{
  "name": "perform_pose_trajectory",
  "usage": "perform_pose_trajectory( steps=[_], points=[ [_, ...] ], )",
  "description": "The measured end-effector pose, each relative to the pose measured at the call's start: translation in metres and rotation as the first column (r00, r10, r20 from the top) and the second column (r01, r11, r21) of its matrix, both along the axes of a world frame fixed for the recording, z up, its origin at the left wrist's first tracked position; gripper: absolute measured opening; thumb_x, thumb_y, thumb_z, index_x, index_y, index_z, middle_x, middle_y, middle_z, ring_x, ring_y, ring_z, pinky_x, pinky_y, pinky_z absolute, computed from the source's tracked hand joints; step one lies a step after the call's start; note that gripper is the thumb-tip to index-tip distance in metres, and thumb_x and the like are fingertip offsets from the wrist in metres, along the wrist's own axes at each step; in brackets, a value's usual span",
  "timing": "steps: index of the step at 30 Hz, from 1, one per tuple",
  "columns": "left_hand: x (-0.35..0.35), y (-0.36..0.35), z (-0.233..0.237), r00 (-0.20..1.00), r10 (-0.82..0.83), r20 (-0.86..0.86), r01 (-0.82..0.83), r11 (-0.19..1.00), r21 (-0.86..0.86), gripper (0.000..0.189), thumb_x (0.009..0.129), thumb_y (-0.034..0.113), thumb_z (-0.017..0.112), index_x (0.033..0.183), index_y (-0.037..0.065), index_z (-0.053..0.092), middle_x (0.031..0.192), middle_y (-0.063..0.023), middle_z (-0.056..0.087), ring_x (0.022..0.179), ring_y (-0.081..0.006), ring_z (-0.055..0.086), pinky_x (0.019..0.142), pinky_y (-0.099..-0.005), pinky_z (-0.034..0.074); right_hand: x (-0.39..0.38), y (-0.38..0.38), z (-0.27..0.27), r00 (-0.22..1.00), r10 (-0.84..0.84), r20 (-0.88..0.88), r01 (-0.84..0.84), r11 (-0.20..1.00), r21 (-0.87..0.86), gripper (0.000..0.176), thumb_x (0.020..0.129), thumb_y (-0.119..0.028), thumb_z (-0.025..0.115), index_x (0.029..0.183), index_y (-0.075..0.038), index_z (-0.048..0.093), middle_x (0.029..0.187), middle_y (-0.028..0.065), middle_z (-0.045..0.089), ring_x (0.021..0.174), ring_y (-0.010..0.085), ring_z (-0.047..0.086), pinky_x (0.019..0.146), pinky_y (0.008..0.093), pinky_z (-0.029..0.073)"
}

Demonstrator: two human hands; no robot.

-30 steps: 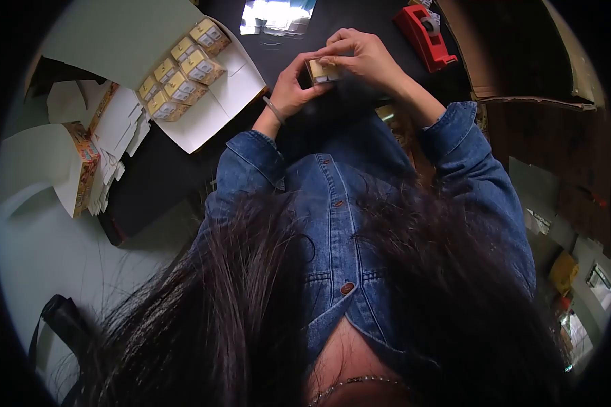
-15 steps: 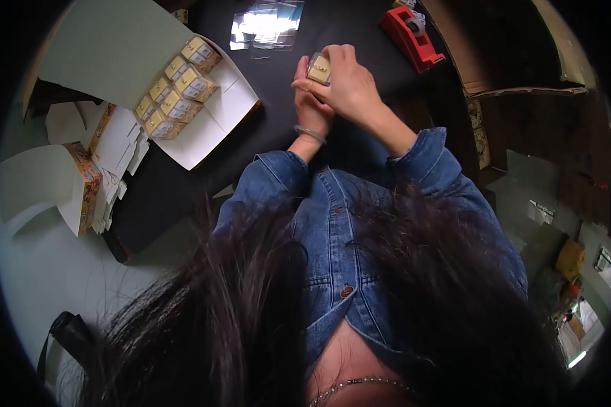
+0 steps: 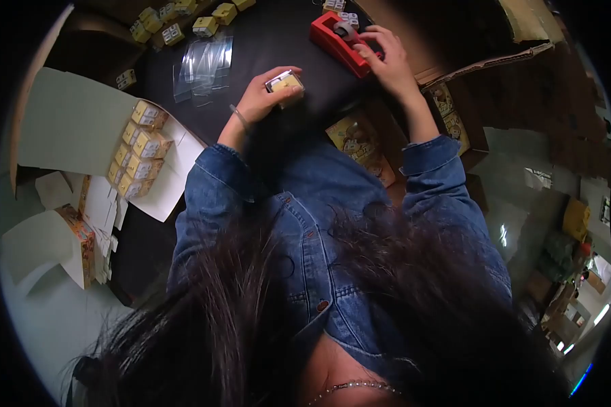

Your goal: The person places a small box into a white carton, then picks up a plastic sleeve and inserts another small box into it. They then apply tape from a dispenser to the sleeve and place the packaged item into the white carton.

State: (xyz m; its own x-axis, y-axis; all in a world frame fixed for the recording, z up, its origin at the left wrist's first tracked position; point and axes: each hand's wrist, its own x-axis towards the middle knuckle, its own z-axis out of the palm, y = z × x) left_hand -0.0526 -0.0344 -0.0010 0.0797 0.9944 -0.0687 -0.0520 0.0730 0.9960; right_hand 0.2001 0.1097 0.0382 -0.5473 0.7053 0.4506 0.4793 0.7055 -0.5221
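Note:
In my left hand (image 3: 256, 100) is a small yellow box in a clear plastic cover (image 3: 286, 84), with the thumb across its front and the fingers behind. My right hand (image 3: 394, 66) is at the front end of a red tape dispenser (image 3: 332, 42), thumb and fingers apart and curved around its right side. A roll of tape (image 3: 346, 30) sits in the dispenser. Whether a strip of tape touches my right fingertips is too small to tell. Flat clear plastic sleeves (image 3: 202, 71) lie on the black table, left of my left hand.
A white open carton (image 3: 173, 152) at the left holds wrapped yellow boxes (image 3: 139, 154) in rows. Loose yellow boxes (image 3: 205, 26) stand at the back. Folded white cartons (image 3: 105, 207) are stacked at far left. A brown cardboard box (image 3: 448, 34) rises at the right, beside my right hand.
My right hand has left the small box and moved right to the tape dispenser. The box stays in my left hand. The view has shifted, showing more of the back table.

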Motion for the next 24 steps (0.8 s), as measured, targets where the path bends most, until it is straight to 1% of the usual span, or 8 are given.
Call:
perform_pose_trajectory(
  steps=[2,4,9,12,14,15,18,24],
  points=[
    [0.018,0.011,-0.006,0.998,0.061,0.026,-0.064,0.99,0.129,0.037,0.081,0.019,0.077,0.111,0.004,0.062,0.108,-0.0027,0.065,0.096,-0.0104,0.06,0.085,-0.0255,0.049,0.028,0.035,-0.026,0.989,-0.037,0.14,0.046,0.997,-0.061,0.032,0.092,-0.034,0.062,0.108,-0.006,0.068,0.121,0.0112,0.062,0.114,0.0251,0.057,0.099,0.0371,0.043],
    [0.054,0.038,-0.016,0.988,0.07,0.138,-0.095,0.978,0.184,0.034,0.082,0.019,0.076,0.109,0.005,0.062,0.11,-0.0033,0.066,0.095,-0.0098,0.059,0.084,-0.0248,0.049,0.038,0.048,-0.043,0.969,0.157,-0.191,-0.246,0.684,-0.687,0.027,0.095,-0.028,0.059,0.099,-0.004,0.07,0.117,0.0079,0.063,0.111,0.0179,0.057,0.096,0.0318,0.043],
    [0.086,0.068,-0.008,0.996,0.016,0.087,-0.03,0.986,0.164,0.033,0.082,0.02,0.075,0.108,0.003,0.062,0.119,-0.0049,0.065,0.099,-0.0101,0.059,0.088,-0.027,0.048,0.036,0.046,-0.031,0.949,0.205,-0.241,-0.316,0.584,-0.747,0.021,0.094,-0.023,0.061,0.093,-0.003,0.067,0.118,0.0072,0.059,0.112,0.015,0.052,0.099,0.0283,0.038],
    [0.083,0.069,-0.007,1.0,0.014,0.0,-0.014,0.982,0.19,0.033,0.084,0.02,0.073,0.11,0.003,0.063,0.12,-0.0054,0.065,0.1,-0.0104,0.059,0.089,-0.0273,0.048,0.044,0.018,-0.015,0.973,0.046,-0.225,-0.123,0.932,-0.34,0.014,0.094,-0.016,0.061,0.094,-0.003,0.067,0.099,0.0023,0.062,0.096,0.013,0.058,0.085,0.0252,0.046],
    [0.083,0.069,-0.005,1.0,0.012,0.009,-0.013,0.986,0.168,0.032,0.084,0.02,0.072,0.11,0.003,0.063,0.12,-0.0054,0.065,0.1,-0.0104,0.059,0.089,-0.0272,0.048,0.052,0.003,-0.008,0.985,-0.057,-0.165,-0.105,0.562,-0.821,0.013,0.094,-0.015,0.06,0.098,-0.004,0.066,0.087,-0.0016,0.063,0.082,0.0099,0.059,0.075,0.0246,0.048],
    [0.084,0.068,-0.005,1.0,0.003,0.024,-0.007,0.989,0.145,0.032,0.085,0.021,0.072,0.111,0.004,0.063,0.12,-0.0053,0.065,0.1,-0.0103,0.059,0.09,-0.0271,0.047,0.053,0.004,-0.02,0.983,-0.077,-0.166,-0.111,0.471,-0.875,0.012,0.094,-0.013,0.059,0.1,-0.004,0.065,0.08,-0.003,0.062,0.075,0.0074,0.058,0.07,0.0233,0.048],
    [0.086,0.07,-0.01,0.999,0.014,0.048,-0.022,0.983,0.184,0.034,0.086,0.021,0.071,0.113,0.004,0.062,0.117,-0.005,0.065,0.099,-0.0102,0.059,0.089,-0.0269,0.047,0.061,0.009,-0.078,0.966,-0.035,-0.257,-0.198,0.54,-0.818,0.012,0.095,-0.013,0.059,0.098,-0.004,0.064,0.08,-0.0007,0.061,0.074,0.0081,0.057,0.07,0.0232,0.048],
    [0.087,0.056,-0.007,0.993,0.113,0.033,-0.117,0.977,0.18,0.03,0.093,0.022,0.063,0.119,0.007,0.062,0.102,-0.0031,0.067,0.096,-0.0104,0.06,0.087,-0.0254,0.048,0.032,-0.052,-0.029,0.752,-0.077,-0.654,-0.567,0.429,-0.703,0.015,0.096,-0.014,0.061,0.104,-0.001,0.063,0.083,0.0006,0.062,0.075,0.0089,0.06,0.071,0.0222,0.049]
  ],
)
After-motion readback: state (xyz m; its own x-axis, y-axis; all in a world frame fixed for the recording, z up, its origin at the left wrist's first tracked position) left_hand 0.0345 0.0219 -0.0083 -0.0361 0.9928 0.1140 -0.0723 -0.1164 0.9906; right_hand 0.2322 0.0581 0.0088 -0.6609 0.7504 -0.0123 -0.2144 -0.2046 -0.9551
